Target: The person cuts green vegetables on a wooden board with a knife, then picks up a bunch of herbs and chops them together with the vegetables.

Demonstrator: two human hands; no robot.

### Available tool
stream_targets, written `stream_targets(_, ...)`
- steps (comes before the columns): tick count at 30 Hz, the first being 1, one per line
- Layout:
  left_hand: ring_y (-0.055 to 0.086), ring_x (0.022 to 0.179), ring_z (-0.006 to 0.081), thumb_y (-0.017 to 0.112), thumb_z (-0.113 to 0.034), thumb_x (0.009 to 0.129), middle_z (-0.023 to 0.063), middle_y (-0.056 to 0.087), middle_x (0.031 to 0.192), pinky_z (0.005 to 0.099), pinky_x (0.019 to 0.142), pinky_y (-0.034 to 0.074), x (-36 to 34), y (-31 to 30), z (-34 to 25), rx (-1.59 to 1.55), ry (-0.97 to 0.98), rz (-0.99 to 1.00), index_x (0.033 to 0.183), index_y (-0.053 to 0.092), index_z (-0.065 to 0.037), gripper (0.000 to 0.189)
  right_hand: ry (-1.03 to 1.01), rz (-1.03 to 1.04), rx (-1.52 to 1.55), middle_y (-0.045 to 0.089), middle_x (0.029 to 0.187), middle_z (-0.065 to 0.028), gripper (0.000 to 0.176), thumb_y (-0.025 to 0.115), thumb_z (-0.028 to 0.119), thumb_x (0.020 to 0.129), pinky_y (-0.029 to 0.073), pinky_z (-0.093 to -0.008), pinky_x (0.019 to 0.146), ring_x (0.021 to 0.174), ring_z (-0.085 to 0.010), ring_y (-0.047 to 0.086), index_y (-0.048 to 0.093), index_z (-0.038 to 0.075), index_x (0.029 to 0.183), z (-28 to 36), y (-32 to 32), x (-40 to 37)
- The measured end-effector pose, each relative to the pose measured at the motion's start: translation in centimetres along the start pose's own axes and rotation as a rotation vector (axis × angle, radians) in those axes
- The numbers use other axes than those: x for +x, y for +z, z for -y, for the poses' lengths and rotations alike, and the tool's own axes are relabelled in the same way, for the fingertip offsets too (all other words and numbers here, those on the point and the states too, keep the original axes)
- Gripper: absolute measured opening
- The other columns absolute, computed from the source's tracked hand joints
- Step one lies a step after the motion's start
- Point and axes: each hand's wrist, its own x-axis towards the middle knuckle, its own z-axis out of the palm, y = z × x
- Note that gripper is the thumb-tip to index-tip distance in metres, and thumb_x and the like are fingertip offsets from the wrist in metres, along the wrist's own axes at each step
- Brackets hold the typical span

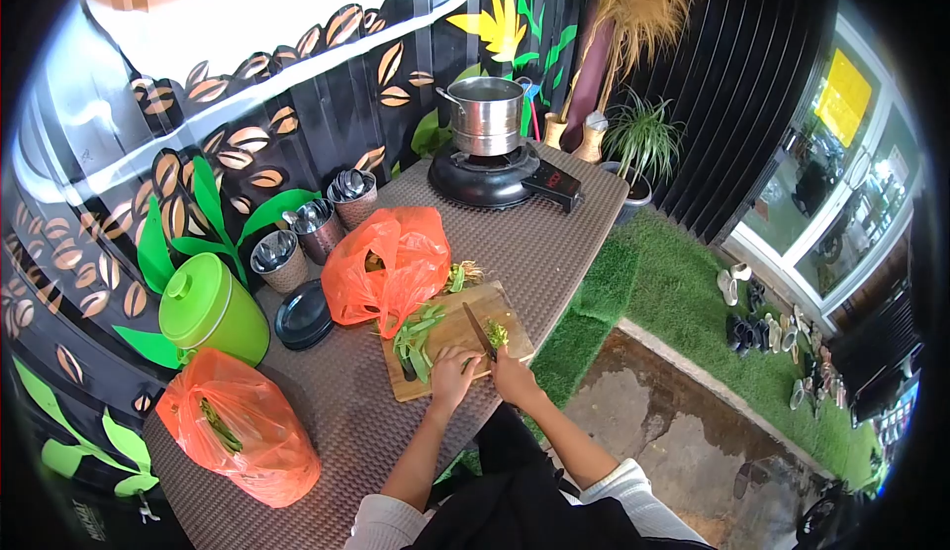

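A wooden cutting board [404, 388] lies near the table's right edge, below the middle of the view. My right hand [514, 379] is closed round the handle of a knife [477, 326], whose blade points away from me over the board. My left hand [453, 376] presses down with bent fingers on leafy greens [420, 338], close to the blade. The stems under those fingers are mostly hidden. To the right of the blade sits a small heap of cut green pieces [497, 333]. More greens with pale roots [465, 275] lie just beyond the board.
An orange plastic bag [391, 263] stands beyond the board, another [242, 436] at front left. Along the wall are a green lidded bucket [213, 307], dark plates [304, 314] and cutlery cups [315, 230]. A steel pot [487, 119] sits on a black portable stove [480, 179].
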Motion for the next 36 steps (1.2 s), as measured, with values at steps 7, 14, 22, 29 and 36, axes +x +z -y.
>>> stream_targets(7, 0.057, 0.091, 0.0274, 0.066, -0.016, 0.080, 0.0076, 0.064, 0.089, 0.0370, 0.081, 0.046, 0.0, -0.2, -0.1, -0.016, 0.017, -0.026, 0.086, 0.071, -0.007, 0.012, 0.046, -0.032, -0.051, 0.062, 0.084, -0.0302, 0.026, 0.043, 0.022, 0.094, 0.049, -0.0544, 0.069, 0.080, -0.0474, 0.062, 0.040, -0.002, 0.105, 0.3, 1.1, 0.0)
stream_targets(14, 0.057, 0.091, 0.0273, 0.067, -0.015, 0.077, 0.0080, 0.064, 0.089, 0.0366, 0.083, 0.046, -0.1, -0.4, -0.3, 0.002, 0.045, -0.015, 0.087, 0.070, -0.006, 0.015, 0.060, -0.066, -0.087, 0.062, 0.082, -0.0294, 0.028, 0.043, 0.023, 0.094, 0.049, -0.0548, 0.069, 0.080, -0.0467, 0.062, 0.040, -0.002, 0.106, 1.2, 1.6, -1.0)
stream_targets(22, 0.057, 0.092, 0.0270, 0.065, -0.012, 0.076, 0.0075, 0.064, 0.090, 0.0370, 0.084, 0.046, -0.1, -0.6, 0.0, -0.033, 0.041, 0.004, 0.087, 0.070, -0.006, 0.014, 0.031, -0.103, -0.073, 0.063, 0.082, -0.0287, 0.031, 0.043, 0.024, 0.094, 0.050, -0.0541, 0.067, 0.077, -0.0468, 0.063, 0.039, -0.002, 0.110, 0.6, 1.8, -0.8)
stream_targets(29, 0.058, 0.093, 0.0283, 0.066, -0.008, 0.075, 0.0061, 0.065, 0.089, 0.0386, 0.083, 0.045, 0.2, -1.0, -0.7, -0.134, -0.021, -0.017, 0.093, 0.060, -0.007, 0.019, 0.070, -0.041, -0.051, 0.063, 0.086, -0.0295, 0.032, 0.045, 0.022, 0.092, 0.051, -0.0541, 0.070, 0.084, -0.0461, 0.063, 0.039, -0.002, 0.112, 1.1, 1.9, 0.3)
stream_targets(36, 0.058, 0.093, 0.0278, 0.066, -0.008, 0.075, 0.0049, 0.065, 0.088, 0.0388, 0.083, 0.045, 0.2, -0.9, -0.3, -0.193, -0.071, 0.020, 0.098, 0.056, -0.007, 0.025, 0.085, -0.097, -0.136, 0.064, 0.086, -0.0263, 0.030, 0.048, 0.014, 0.089, 0.053, -0.0495, 0.072, 0.083, -0.0430, 0.065, 0.036, -0.001, 0.111, 2.0, 2.7, -1.2)
